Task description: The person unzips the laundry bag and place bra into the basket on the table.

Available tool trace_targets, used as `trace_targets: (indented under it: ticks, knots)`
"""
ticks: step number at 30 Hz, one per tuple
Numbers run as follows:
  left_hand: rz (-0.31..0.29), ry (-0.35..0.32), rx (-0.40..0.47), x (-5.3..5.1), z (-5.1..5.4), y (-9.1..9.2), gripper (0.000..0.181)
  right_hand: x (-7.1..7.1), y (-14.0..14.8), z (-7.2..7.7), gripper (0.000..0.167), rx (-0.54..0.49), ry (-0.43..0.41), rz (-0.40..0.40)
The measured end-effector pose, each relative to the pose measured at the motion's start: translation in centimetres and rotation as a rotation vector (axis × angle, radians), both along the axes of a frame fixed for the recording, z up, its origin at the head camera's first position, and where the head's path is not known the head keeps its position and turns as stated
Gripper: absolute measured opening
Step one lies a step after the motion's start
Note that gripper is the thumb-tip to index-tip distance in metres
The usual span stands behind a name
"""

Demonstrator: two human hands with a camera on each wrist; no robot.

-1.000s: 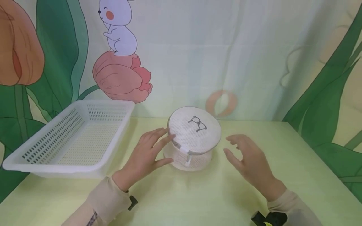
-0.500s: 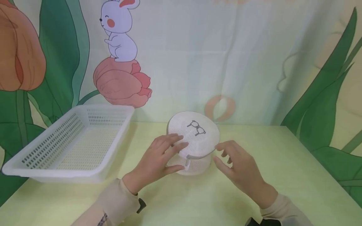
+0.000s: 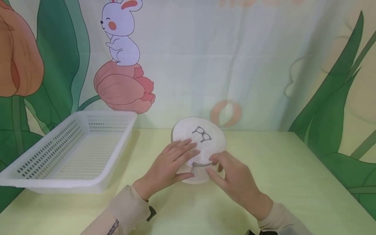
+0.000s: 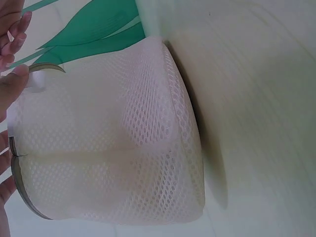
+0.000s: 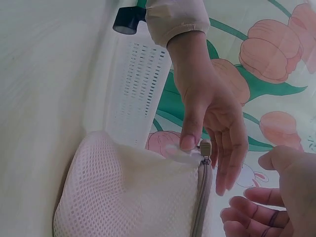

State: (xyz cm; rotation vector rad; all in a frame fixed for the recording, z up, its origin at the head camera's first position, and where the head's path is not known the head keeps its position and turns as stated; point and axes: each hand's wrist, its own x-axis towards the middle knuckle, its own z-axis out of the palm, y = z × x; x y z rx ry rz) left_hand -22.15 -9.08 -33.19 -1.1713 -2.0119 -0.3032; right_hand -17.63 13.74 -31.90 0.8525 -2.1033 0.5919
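Note:
A white mesh laundry bag (image 3: 217, 135) with a glasses print on its round top and a grey zipper (image 5: 202, 192) around the rim stands upright on the table. My left hand (image 3: 163, 171) holds it at the rim: the fingers lie over the top, and the thumb (image 5: 188, 140) presses the pale tab beside the zipper slider (image 5: 206, 149). At the front right of the rim hovers my right hand (image 3: 238, 182), thumb and fingers apart with nothing between them; the right wrist view shows a gap between it (image 5: 276, 197) and the bag.
To the left is a white plastic basket (image 3: 100, 182) with slotted walls and nothing seen inside. Behind the pale green table (image 3: 279, 163) hangs a cloth backdrop (image 3: 188, 65) printed with tulips and a rabbit.
My left hand has slid right, further over the bag's top. The right hand has come left from beside the bag to its front rim. The bag stays about where it was.

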Motion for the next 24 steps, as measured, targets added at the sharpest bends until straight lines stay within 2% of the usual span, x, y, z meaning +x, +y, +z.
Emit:
trace_targets:
  ticks: [7,14,18,24]
  knots:
    - [0.030,-0.030,0.002,-0.5,-0.6,0.1,0.061,0.0,-1.2,-0.7,0.024,0.012,-0.033,0.002]
    - [0.028,0.030,0.030,-1.0,-1.3,0.3,0.055,0.1,-2.0,-1.6,0.021,0.020,-0.071,-0.007]
    - [0.026,0.038,0.040,-1.1,-1.7,0.3,0.050,0.2,-2.3,-2.0,0.021,0.029,-0.087,0.000]
    - [0.056,0.067,0.051,-1.0,-1.8,0.3,0.048,0.1,-2.4,-2.4,0.020,0.037,-0.154,-0.010]
